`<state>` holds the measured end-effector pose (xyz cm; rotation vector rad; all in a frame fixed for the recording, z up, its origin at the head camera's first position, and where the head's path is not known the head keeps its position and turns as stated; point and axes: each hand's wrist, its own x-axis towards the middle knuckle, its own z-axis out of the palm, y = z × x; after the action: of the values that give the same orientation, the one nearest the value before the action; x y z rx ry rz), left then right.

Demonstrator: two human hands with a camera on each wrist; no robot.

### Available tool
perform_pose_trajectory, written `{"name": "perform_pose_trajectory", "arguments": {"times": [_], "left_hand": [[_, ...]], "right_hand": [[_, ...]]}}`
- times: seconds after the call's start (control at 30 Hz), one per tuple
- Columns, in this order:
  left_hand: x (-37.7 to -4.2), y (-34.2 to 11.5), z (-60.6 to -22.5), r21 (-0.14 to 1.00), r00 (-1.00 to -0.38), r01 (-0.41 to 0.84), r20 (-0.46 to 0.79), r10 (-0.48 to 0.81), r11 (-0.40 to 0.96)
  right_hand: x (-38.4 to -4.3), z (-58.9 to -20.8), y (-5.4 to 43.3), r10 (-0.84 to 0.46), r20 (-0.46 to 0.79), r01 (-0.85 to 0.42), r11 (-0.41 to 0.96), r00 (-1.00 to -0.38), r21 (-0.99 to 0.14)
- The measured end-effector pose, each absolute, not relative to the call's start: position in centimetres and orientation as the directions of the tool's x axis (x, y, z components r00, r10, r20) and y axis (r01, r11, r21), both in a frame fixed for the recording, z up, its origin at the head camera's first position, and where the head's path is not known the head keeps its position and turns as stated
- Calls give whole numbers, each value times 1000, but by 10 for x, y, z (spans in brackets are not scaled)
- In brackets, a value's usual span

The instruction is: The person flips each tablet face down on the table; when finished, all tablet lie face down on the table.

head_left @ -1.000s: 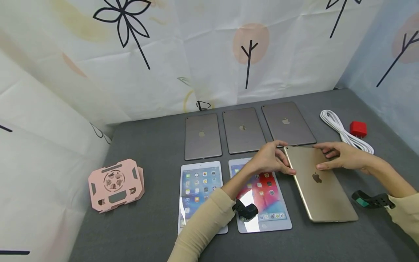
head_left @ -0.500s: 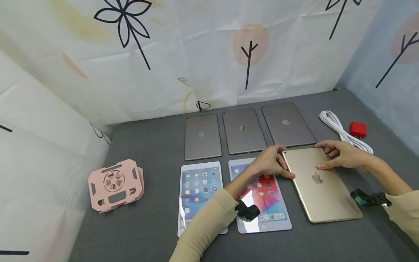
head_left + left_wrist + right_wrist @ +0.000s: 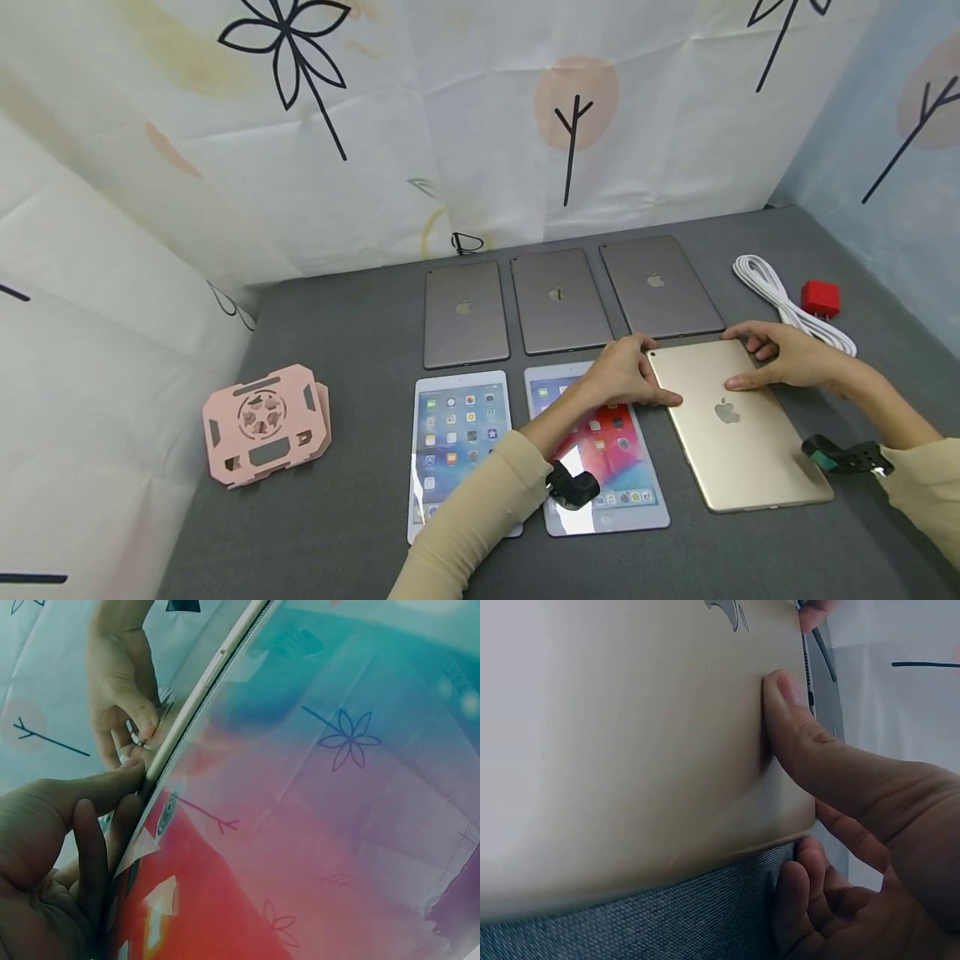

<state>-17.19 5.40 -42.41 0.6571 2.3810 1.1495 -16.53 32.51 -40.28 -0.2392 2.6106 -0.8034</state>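
Observation:
Back upward, a gold tablet lies in front of the right grey tablet; whether it touches the table is hard to tell. My left hand grips its far left corner, thumb on the left edge. At its far right corner my right hand holds on, the thumb pressing the back and fingers at the edge. In the left wrist view, a glossy screen in red, pink and teal fills the right; I cannot tell which tablet it belongs to. A white tablet, screen lit, lies partly under my left forearm.
Another lit white tablet lies further left. Along the back are a left grey tablet, a middle one and a right one. A coiled white cable and red charger sit right, a pink stand left.
The gold tablet has tilted flatter, its near edge shifting slightly right and its logo turning from dark to light. My left hand has moved down slightly with it; the right hand barely moved.

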Motion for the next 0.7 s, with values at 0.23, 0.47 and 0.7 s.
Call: {"name": "perform_pose_trajectory", "arguments": {"times": [0.23,0.47,0.7], "left_hand": [[-171,57,-426,815,-815,207,-163,557,541],[-171,57,-426,815,-821,199,-165,547,544],[-171,56,-425,809,-825,198,-168,540,554]], "right_hand": [[-164,-403,326,-277,-319,-51,821,-907,-569],[-164,-402,326,-265,-325,-44,832,-908,-553],[-163,-402,324,-266,-325,-37,823,-908,-567]]}}
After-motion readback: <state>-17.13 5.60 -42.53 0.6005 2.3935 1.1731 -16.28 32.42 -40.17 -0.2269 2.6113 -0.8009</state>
